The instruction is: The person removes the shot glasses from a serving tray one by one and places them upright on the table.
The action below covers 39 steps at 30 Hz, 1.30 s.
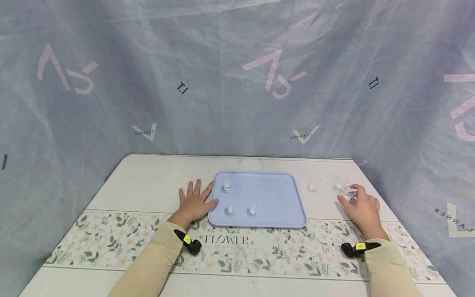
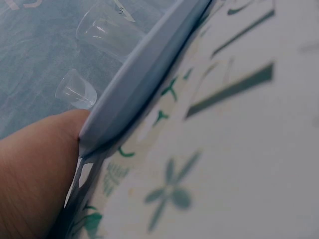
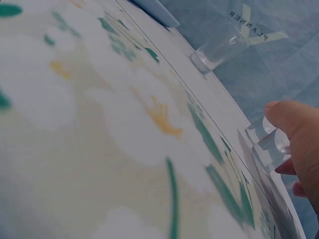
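A light blue tray lies on the table with three small clear shot glasses on it: one at the back left, two nearer the front. My left hand is spread flat at the tray's left edge, and its thumb touches the rim. At the right, my right hand pinches a clear shot glass between thumb and fingers; the right wrist view shows this glass low by the table. Just behind it stands another shot glass, and a further one stands between it and the tray.
The white table cover carries a floral band with printed lettering along the front. Grey-blue fabric hangs behind the table and on both sides.
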{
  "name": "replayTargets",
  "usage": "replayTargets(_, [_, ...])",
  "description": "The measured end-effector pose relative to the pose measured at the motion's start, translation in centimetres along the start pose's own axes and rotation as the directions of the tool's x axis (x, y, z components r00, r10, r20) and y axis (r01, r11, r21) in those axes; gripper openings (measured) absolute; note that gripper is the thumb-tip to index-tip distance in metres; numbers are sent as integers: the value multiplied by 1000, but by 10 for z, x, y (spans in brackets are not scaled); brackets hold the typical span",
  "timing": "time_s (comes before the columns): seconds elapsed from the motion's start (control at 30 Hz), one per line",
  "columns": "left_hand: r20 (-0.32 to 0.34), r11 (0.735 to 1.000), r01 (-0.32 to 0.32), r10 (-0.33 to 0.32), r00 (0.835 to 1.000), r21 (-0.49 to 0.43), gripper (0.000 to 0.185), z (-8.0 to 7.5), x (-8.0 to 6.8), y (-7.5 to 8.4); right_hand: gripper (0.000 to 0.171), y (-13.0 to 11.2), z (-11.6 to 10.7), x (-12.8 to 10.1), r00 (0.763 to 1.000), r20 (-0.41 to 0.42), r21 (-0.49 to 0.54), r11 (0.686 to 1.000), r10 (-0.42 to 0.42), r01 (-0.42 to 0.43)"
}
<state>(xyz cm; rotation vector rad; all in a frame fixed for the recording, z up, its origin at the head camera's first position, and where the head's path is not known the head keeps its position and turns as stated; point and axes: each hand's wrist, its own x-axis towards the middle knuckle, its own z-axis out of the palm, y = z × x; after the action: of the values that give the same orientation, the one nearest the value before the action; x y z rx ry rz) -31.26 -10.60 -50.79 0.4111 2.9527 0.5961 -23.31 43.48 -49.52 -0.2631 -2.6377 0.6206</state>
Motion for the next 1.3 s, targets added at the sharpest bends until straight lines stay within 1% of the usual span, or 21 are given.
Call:
replayTargets(0.1, [-3, 1000, -1, 1, 1000, -2, 79, -1, -1, 1, 65, 0, 0, 0, 999, 37, 7, 1000, 17, -17])
replayTargets(0.23, [-7, 1000, 2, -2, 1000, 12, 78, -6, -4, 4, 68, 0, 1, 1, 994, 92, 15, 998, 52, -53])
replayTargets(0.3, [-8, 1000, 3, -3, 1000, 20, 77, -7, -5, 6, 68, 0, 1, 1, 993, 103, 17, 998, 64, -66])
replayTargets(0.47, [-8, 1000, 4, -4, 1000, 27, 77, -7, -5, 6, 69, 0, 1, 1, 993, 97, 15, 997, 68, -69])
replayTargets(0.67, [-1, 1000, 9, -9, 1000, 29, 78, -6, -4, 5, 67, 2, 3, 1, 996, 71, 11, 998, 54, -55])
replayTargets(0.87, [-3, 1000, 8, -8, 1000, 31, 78, -6, -4, 4, 67, -3, 2, 1, 998, 60, 13, 999, 37, -38])
replayTargets(1.1, [3, 999, 7, -7, 1000, 31, 78, -6, -3, 4, 57, -11, 1, 1, 999, 36, -6, 1000, -5, 5])
replayTargets(1.3, [0, 1000, 3, -3, 1000, 12, 78, -2, 0, 2, 52, -11, 2, 1, 1000, 30, -14, 1000, 2, -2])
